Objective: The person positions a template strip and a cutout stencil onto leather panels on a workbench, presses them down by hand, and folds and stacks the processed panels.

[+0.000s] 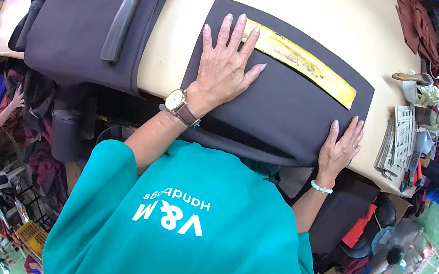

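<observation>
Head view: apparently smoothing or steadying the dark panel (pixel 293 105) on the table (pixel 174 44). With left hand (pixel 221 71) spread wide, touching one end of the yellow strip (pixel 306 63), lying flat on the panel. With right hand (pixel 339 151) less spread, grasping nothing, resting at the panel's right edge, apart from the strip. Probably calls for light, even pressure, and for steadying with one palm while shifting the other.

Smooth across the table (pixel 183 22); atop it, matt over the dark sheet (pixel 288 105), glossy but scuffed along the yellow strip (pixel 306 63).
</observation>
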`<control>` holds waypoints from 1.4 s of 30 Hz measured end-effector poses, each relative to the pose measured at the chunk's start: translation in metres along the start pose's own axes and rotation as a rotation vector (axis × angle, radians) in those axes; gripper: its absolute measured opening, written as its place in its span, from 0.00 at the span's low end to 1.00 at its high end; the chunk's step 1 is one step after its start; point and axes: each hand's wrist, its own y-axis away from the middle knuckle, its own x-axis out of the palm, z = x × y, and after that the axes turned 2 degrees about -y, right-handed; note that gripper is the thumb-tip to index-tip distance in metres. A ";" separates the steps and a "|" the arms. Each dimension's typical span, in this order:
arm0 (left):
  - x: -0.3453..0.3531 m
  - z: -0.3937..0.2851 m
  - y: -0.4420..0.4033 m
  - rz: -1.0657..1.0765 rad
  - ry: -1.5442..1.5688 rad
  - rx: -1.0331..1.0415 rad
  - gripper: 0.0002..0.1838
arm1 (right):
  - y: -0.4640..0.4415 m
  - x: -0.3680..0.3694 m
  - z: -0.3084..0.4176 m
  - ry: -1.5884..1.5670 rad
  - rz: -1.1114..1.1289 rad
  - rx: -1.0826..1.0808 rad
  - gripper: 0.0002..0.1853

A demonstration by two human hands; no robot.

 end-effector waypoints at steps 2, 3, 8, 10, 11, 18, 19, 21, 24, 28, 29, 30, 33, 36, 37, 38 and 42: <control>0.001 -0.001 0.004 0.003 0.009 -0.023 0.36 | -0.002 -0.001 -0.004 -0.003 0.008 -0.023 0.34; 0.001 -0.002 0.005 0.003 0.013 -0.036 0.36 | -0.003 -0.001 -0.004 -0.004 0.012 -0.035 0.34; -0.005 -0.002 0.009 0.013 0.029 -0.101 0.35 | 0.014 -0.007 -0.002 -0.027 -0.027 -0.117 0.33; -0.009 -0.006 0.011 0.036 0.021 -0.100 0.35 | 0.014 -0.012 -0.006 -0.025 0.012 -0.113 0.32; -0.009 -0.007 0.012 0.052 0.018 -0.099 0.34 | 0.011 -0.012 -0.008 -0.044 0.017 -0.069 0.31; -0.027 -0.008 0.021 0.126 0.037 -0.106 0.34 | -0.022 -0.010 0.020 -0.305 -0.173 0.003 0.25; -0.028 -0.006 0.023 0.110 0.049 -0.111 0.33 | -0.024 -0.011 0.027 -0.389 -0.128 0.037 0.24; -0.027 -0.005 0.022 0.094 0.093 -0.116 0.32 | -0.028 -0.004 0.030 -0.406 -0.145 0.061 0.23; -0.024 -0.001 0.021 0.082 0.173 -0.115 0.29 | -0.038 -0.006 0.036 -0.601 -0.140 0.165 0.22; -0.019 -0.002 0.006 0.051 0.215 -0.093 0.27 | -0.051 0.003 0.025 -0.754 -0.178 0.197 0.21; -0.018 -0.003 0.002 0.045 0.222 -0.085 0.26 | -0.053 0.006 0.023 -0.744 -0.173 0.197 0.21; -0.015 -0.004 0.000 0.048 0.215 -0.088 0.26 | -0.054 0.007 0.021 -0.731 -0.170 0.198 0.21; -0.007 -0.002 0.000 0.026 0.180 -0.074 0.25 | -0.051 0.007 0.018 -0.634 -0.178 0.109 0.19; -0.007 -0.002 0.001 0.032 0.180 -0.086 0.25 | -0.050 0.006 0.019 -0.545 -0.141 0.065 0.18; -0.007 -0.002 0.001 0.033 0.177 -0.092 0.25 | -0.050 0.007 0.018 -0.525 -0.121 0.054 0.18; -0.008 -0.003 0.001 0.037 0.174 -0.094 0.25 | -0.050 0.008 0.017 -0.509 -0.110 0.054 0.18; -0.010 -0.005 0.000 0.045 0.145 -0.099 0.26 | -0.050 0.009 0.017 -0.477 -0.083 0.048 0.19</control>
